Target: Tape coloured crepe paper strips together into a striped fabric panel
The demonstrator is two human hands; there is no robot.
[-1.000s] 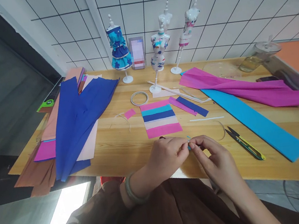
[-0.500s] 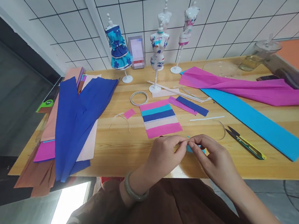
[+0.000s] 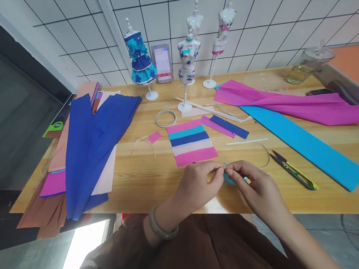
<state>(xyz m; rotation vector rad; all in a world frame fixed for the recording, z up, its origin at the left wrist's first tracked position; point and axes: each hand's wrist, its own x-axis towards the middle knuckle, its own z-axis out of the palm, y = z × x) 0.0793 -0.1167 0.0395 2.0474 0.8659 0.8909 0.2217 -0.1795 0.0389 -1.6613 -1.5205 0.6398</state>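
My left hand (image 3: pixel 198 184) and my right hand (image 3: pixel 256 187) meet over the near edge of the wooden table (image 3: pixel 145 175). Both pinch a small light-blue paper piece (image 3: pixel 229 178), fingertips touching; most of the piece is hidden under my right fingers. Just beyond my hands lies a striped paper sheet (image 3: pixel 190 142) in pink, light blue, dark blue and white bands. Small black-and-yellow snips (image 3: pixel 293 170) lie on the table to the right of my right hand.
Dark blue paper sheets (image 3: pixel 93 143) and other sheets are piled on the left. A long light-blue strip (image 3: pixel 305 145) and magenta paper (image 3: pixel 293 106) lie on the right. A tape roll (image 3: pixel 166 118), loose strips and three small mannequins (image 3: pixel 188 61) stand farther back, with a cup (image 3: pixel 310 63) at the far right.
My hands have stayed together at the table's near edge, with only small finger movements on the light-blue piece. The view has shifted slightly.
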